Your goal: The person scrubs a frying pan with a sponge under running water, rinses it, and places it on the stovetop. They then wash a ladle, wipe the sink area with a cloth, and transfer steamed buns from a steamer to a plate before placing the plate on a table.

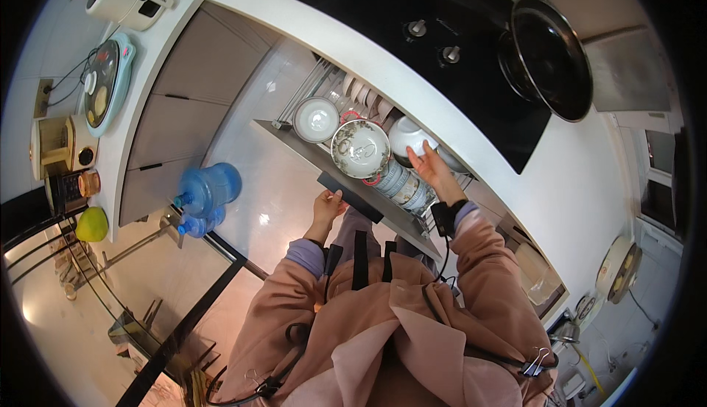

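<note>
A pull-out drawer with a wire dish rack stands open below the counter. My left hand grips the dark handle on the drawer front. Over the rack, my right hand has its fingers at a white bowl; whether it grips the bowl I cannot tell. Left of that sits a patterned bowl with red handles showing at its edge. A white plate or shallow bowl lies farther left. Stacked patterned bowls fill the rack nearer me, and dishes stand upright at the back.
The black cooktop carries a large dark wok or pan at the right. Blue water jugs stand on the floor at left. On the left counter are a light-blue electric pan and a green fruit.
</note>
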Available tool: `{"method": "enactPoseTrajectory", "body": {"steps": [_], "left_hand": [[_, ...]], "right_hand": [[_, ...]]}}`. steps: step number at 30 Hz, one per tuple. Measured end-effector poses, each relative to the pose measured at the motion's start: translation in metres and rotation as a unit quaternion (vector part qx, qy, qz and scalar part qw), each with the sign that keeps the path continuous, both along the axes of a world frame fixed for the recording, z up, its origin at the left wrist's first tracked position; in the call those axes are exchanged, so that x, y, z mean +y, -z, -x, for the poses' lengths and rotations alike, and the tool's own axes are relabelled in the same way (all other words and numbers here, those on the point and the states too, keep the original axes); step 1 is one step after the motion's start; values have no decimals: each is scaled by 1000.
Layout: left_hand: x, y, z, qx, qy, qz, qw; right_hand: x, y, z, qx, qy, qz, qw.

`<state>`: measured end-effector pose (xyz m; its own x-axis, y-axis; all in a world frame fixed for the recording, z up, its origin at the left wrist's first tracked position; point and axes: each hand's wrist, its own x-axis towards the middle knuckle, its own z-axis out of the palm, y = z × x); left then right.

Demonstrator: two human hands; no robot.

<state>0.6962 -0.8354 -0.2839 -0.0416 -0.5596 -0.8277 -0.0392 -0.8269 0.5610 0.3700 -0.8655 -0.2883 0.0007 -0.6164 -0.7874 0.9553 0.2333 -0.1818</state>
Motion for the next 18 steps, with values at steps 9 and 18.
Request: {"method": "enactPoseTrajectory", "body": {"steps": [9, 18], "left_hand": [[-53, 5, 29, 9, 14, -17, 1000], [-94, 8, 128, 31, 56, -22, 998]], "right_hand": [[92, -113, -6, -36, -158, -54, 985], [181, -166, 55, 156, -270, -29, 950]]}}
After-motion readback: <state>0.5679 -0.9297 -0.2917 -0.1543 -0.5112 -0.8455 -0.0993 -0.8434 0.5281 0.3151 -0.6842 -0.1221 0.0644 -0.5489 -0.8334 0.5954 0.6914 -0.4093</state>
